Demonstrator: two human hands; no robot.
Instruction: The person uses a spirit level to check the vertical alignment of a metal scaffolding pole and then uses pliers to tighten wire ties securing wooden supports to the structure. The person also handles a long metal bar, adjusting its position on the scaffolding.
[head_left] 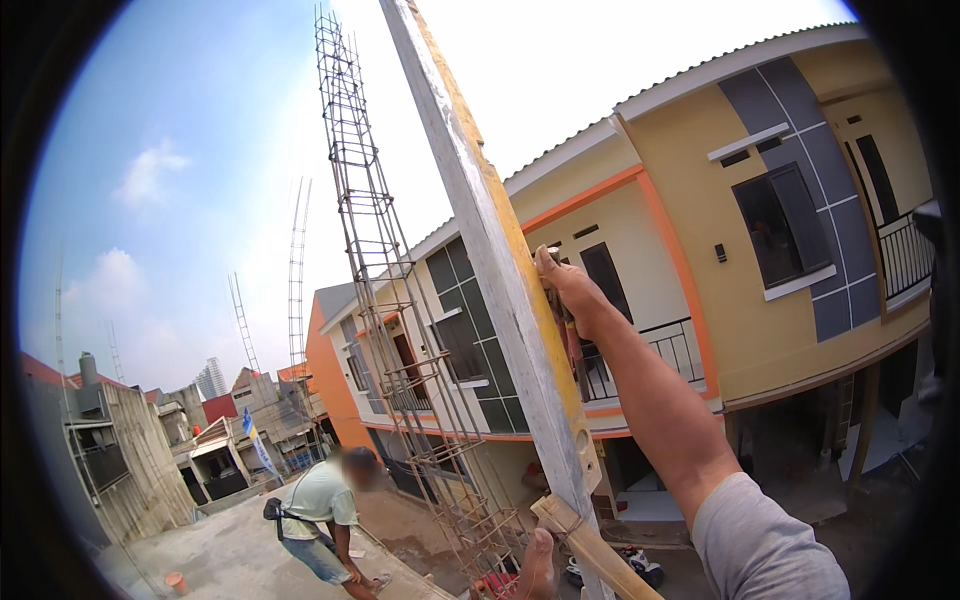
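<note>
A tall, narrow board with a grey, smeared face and a yellow side rises tilted in front of me; holes show near the yellow side's lower end. My right hand is raised to that yellow side, thumb pointing up, fingers curled closed. Something dark pokes out above the hand and a brownish part hangs below it, too hidden to name. At the lower edge, my left hand shows its thumb beside the end of a short wooden strip, which crosses the board's foot. The left fingers are out of sight.
A rebar column cage stands just left of the board. Lower left, another person bends over a concrete slab with an orange cup-like container. Two-storey houses with balconies line the right side.
</note>
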